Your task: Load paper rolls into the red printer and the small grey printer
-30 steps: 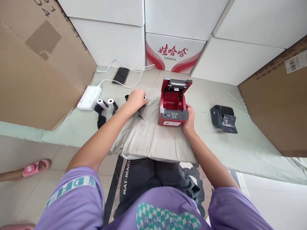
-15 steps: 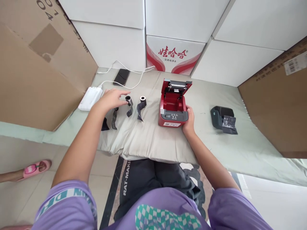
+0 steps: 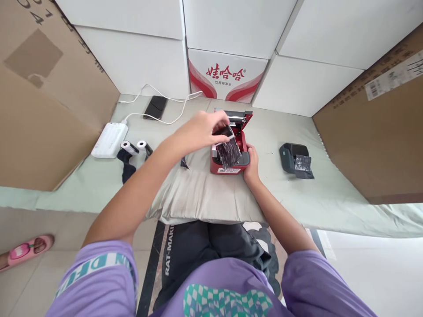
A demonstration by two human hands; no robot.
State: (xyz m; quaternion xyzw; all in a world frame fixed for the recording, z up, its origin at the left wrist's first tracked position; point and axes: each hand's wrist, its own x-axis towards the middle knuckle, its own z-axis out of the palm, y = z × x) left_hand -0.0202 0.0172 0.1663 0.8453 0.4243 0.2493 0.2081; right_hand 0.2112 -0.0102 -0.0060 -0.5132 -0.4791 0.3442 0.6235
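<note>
A red label printer [image 3: 214,167] stands on the cloth-covered surface with its lid [image 3: 248,118] raised. My left hand [image 3: 213,127] is closed on a roll of black label paper [image 3: 228,152], held over the printer's open bay. The roll's loose end hangs down in front of the printer's dark front panel. Against the printer's right side, my right hand [image 3: 252,165] is curled and grips it; some of its fingers are hidden. Left of my forearm lie a label roll with a dark trailing strip [image 3: 128,154] and another roll [image 3: 144,146]. A black strip [image 3: 184,163] shows beyond the forearm.
A dark printer [image 3: 292,157] with a black strip coming out sits to the right. At the left are a white power bank [image 3: 110,140], its cable and a black phone [image 3: 155,107]. Cardboard boxes flank both sides; white boxes [image 3: 228,75] line the back.
My left hand has moved right from above the label rolls to over the red printer and now holds a label roll. My right hand stays at the printer's side. The view has shifted slightly.
</note>
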